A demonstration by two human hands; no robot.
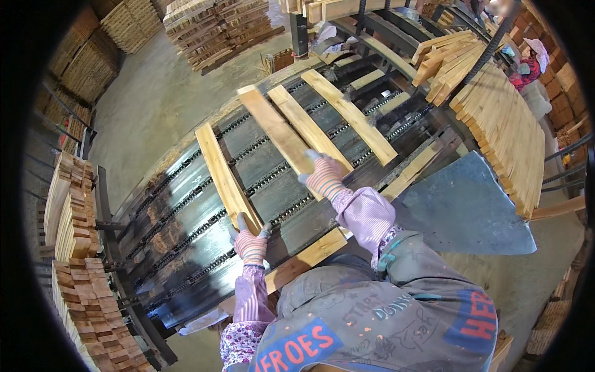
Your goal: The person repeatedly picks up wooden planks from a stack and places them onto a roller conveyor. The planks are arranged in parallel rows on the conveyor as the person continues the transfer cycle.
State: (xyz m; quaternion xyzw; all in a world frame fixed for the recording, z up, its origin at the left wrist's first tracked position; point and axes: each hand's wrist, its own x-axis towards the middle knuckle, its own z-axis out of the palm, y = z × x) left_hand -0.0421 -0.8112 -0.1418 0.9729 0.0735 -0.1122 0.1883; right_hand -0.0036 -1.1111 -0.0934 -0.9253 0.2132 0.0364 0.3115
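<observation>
Four-sided, flat wooden boards lie slantwise across a dark chain conveyor (186, 204). My left hand (251, 247), in a striped glove with grey fingertips, grips the near end of the leftmost board (224, 177), fingers and thumb on either side. My right hand (327, 177), gloved alike, holds a wider, browner board (273, 127) close to its near end, with thumb and fingers over its top. Just right of that hand lies a third board (310, 127), and farther right another pale board (350, 115); neither is held. The undersides of the held boards are hidden.
Stacked wood pieces (83, 291) stand along the left. A long row of boards (502, 124) leans at right above a grey metal sheet (468, 204). Wood piles (217, 31) stand on the floor behind. A person in a pink hat (532, 68) is at far right.
</observation>
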